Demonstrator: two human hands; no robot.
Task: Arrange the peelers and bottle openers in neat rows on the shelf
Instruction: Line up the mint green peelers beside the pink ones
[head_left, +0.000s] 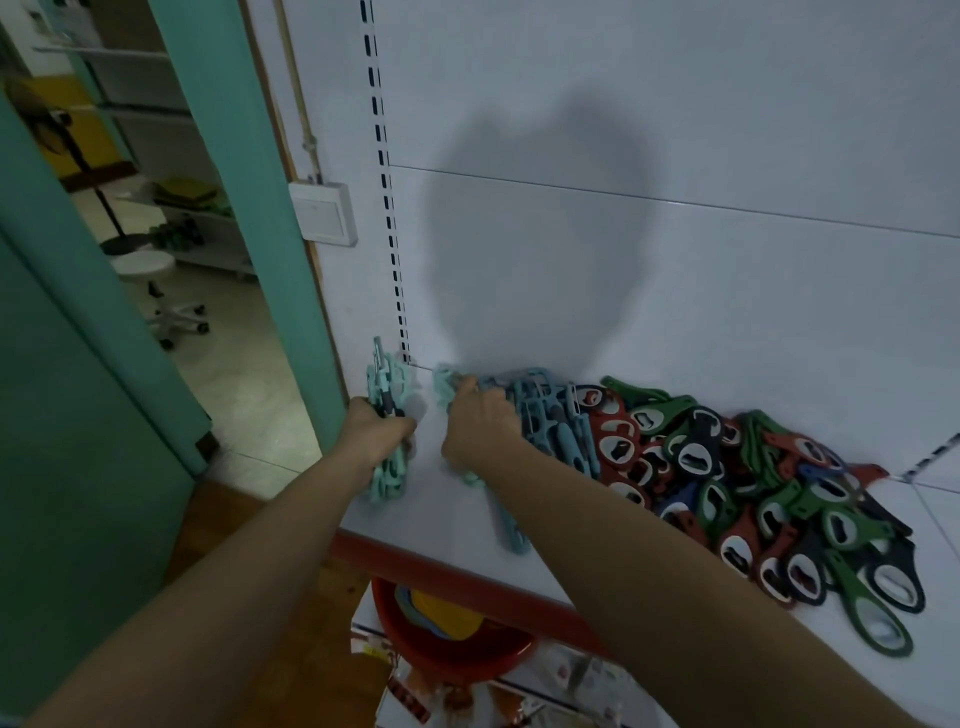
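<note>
Forearms (234, 571) nearest; left hand (382, 428) fingers wrap rnd teal plastic peeler bundle (387, 376); right hand (480, 423) fingers clutch mint plastic peelers (444, 387), tips hidden.

Rough tally: peelers (550, 421) sit in three bunches, easily over a dozen total, too tangled for an exact number. Bottle openers (779, 499) make one heap in four colours (red, green, black, blue), dozens of them, overlapping too much to count properly. Also one red basin (441, 649), one wall switch (324, 213), one stool (148, 270).
</note>
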